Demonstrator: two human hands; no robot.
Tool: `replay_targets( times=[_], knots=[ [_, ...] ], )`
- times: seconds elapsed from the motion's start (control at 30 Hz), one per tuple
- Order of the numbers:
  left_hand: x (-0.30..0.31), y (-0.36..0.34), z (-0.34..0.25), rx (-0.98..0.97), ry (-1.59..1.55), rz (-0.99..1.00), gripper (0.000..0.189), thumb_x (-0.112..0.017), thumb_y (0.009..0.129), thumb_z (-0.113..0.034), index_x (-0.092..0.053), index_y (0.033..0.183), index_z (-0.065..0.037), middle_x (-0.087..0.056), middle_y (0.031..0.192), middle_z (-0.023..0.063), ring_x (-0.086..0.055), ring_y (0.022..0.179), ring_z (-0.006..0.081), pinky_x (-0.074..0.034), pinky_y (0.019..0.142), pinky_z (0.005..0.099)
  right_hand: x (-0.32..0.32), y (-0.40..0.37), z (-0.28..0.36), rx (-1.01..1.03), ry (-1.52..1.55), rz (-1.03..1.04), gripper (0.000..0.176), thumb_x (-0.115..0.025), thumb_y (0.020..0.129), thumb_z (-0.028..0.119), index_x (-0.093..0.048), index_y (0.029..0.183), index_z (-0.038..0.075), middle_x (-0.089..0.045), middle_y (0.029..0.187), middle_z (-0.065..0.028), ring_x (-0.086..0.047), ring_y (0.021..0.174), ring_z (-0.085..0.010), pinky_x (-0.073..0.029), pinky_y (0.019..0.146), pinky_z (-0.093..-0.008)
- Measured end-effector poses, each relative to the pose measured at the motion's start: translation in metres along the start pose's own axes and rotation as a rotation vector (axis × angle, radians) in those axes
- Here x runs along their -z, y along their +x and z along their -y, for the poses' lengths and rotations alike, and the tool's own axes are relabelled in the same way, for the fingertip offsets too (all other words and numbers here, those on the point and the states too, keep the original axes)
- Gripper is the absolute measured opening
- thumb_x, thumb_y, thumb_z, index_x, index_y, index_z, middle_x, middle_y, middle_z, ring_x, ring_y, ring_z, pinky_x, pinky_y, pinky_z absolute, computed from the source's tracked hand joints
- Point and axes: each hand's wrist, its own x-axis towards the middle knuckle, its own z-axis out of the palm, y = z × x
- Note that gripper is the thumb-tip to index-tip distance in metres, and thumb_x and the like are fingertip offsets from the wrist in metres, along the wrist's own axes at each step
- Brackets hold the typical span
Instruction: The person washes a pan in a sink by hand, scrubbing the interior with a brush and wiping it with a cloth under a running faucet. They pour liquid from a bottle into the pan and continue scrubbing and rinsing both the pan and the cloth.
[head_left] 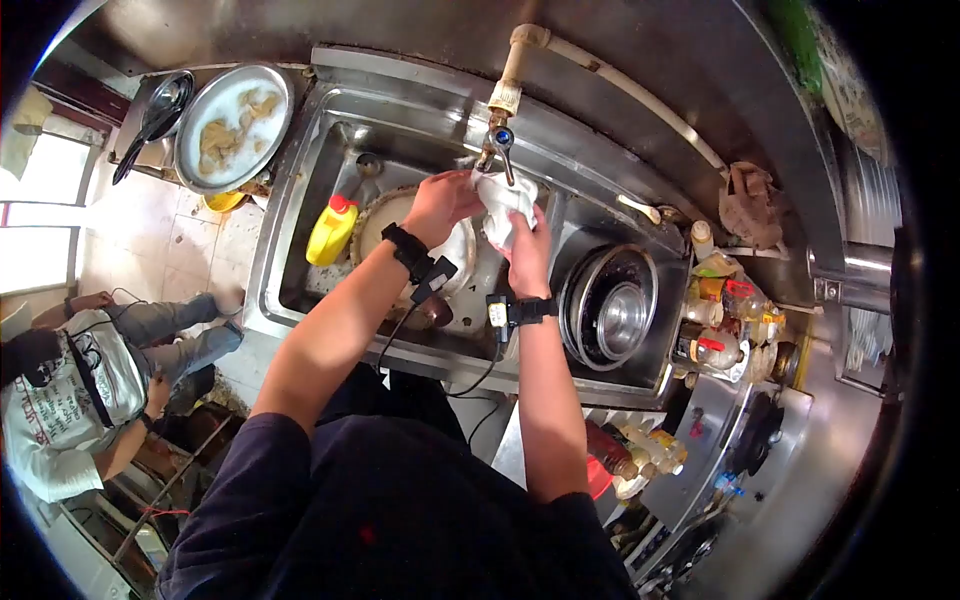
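Both my hands are at a white, crumpled-looking cloth (497, 200) right under the tap (497, 135); its exact kind is hard to make out. My left hand (447, 203) grips its left side with bent fingers. On its lower right side, my right hand (530, 255) is closed with the thumb laid over the front. Below my left wrist, a large round pan (462, 250) lies in the left sink basin (300, 285), partly hidden by my forearm. A yellow bottle with a red cap (332, 232) leans to the left of the pan.
Metal bowls (620, 320) are stacked in the right basin. On the left counter are a round tray of pale food in liquid (235, 130) and a black-handled pan (165, 105). Several bottles (715, 345) crowd the right side. Another person (85, 390) is at lower left.
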Motion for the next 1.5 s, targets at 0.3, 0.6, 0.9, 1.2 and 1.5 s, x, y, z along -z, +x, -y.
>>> replay_targets(
  times=[0.3, 0.6, 0.9, 1.2, 1.5],
  knots=[
    [0.001, 0.030, 0.010, 0.149, -0.141, 0.015, 0.031, -0.041, 0.101, -0.033, -0.058, 0.108, -0.007, -0.064, 0.089, 0.0020, -0.060, 0.076, 0.0170, -0.050, 0.070, 0.0332, 0.006, 0.009, -0.012, 0.220, -0.188, -0.156, 0.066, -0.071, 0.081, 0.022, -0.045, 0.132, -0.009, -0.057, 0.123, -0.0200, -0.060, 0.100, -0.0229, -0.051, 0.086, -0.0333],
    [0.005, 0.000, 0.005, 0.296, -0.143, 0.094, 0.051, -0.047, 0.094, -0.055, -0.053, 0.122, -0.011, -0.059, 0.107, 0.0011, -0.052, 0.102, 0.0182, -0.035, 0.097, 0.0377, -0.029, -0.002, 0.003, 0.535, -0.708, -0.326, 0.061, -0.072, 0.083, 0.024, -0.047, 0.132, -0.005, -0.052, 0.125, -0.0265, -0.048, 0.118, -0.0411, -0.037, 0.103, -0.0451],
    [0.000, 0.018, -0.009, 0.405, -0.405, 0.213, 0.071, -0.035, 0.094, -0.064, -0.054, 0.121, -0.001, -0.058, 0.122, 0.0182, -0.051, 0.117, 0.0313, -0.032, 0.106, 0.0486, -0.022, -0.020, 0.003, 0.541, -0.575, -0.441, 0.056, -0.069, 0.086, 0.022, -0.048, 0.130, -0.004, -0.054, 0.122, -0.0242, -0.052, 0.115, -0.0365, -0.038, 0.101, -0.0432],
    [-0.005, 0.045, -0.001, 0.414, -0.057, 0.293, 0.042, -0.028, 0.100, -0.036, -0.053, 0.106, -0.004, -0.056, 0.119, 0.0192, -0.052, 0.111, 0.0341, -0.039, 0.103, 0.0451, -0.004, -0.037, -0.007, 0.577, -0.664, -0.495, 0.056, -0.067, 0.088, 0.020, -0.045, 0.133, -0.004, -0.052, 0.127, -0.0219, -0.050, 0.118, -0.0313, -0.037, 0.102, -0.0381],
    [-0.003, -0.030, -0.019, 0.366, 0.016, 0.301, 0.043, -0.045, 0.099, -0.045, -0.047, 0.127, -0.012, -0.054, 0.121, 0.0090, -0.052, 0.112, 0.0241, -0.042, 0.096, 0.0415, -0.042, -0.038, 0.014, 0.774, -0.985, -0.343, 0.059, -0.072, 0.081, 0.014, -0.047, 0.133, 0.000, -0.047, 0.131, -0.0228, -0.044, 0.124, -0.0384, -0.035, 0.104, -0.0438]
  ],
)
